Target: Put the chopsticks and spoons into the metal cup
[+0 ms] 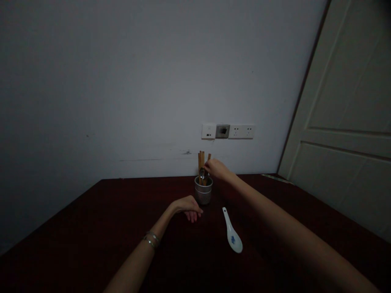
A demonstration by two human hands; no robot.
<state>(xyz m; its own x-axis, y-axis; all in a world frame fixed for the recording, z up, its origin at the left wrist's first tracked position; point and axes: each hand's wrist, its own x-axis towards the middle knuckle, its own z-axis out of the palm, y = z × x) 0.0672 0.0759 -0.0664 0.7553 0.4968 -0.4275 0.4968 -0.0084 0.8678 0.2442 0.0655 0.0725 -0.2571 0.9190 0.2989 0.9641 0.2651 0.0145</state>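
Note:
A grey ribbed holder (203, 193) stands on the dark red table, with several wooden chopsticks (200, 159) and a metal spoon (202, 173) upright in it. My right hand (215, 168) is at the top of the holder, its fingers pinched beside the spoon and chopsticks; what lies between the fingertips is too small to make out. In front of the holder, to its left, my left hand (190, 206) hangs low over the table, fingers apart and holding nothing. A white ceramic spoon (233, 236) with a blue pattern lies to the right, bowl toward me.
The dark red table (122, 211) reaches back to a pale wall with sockets (241, 131) and switch plates. A panelled door (339, 122) rises at the right. A thin flat strip (277, 178) lies near the table's back right edge.

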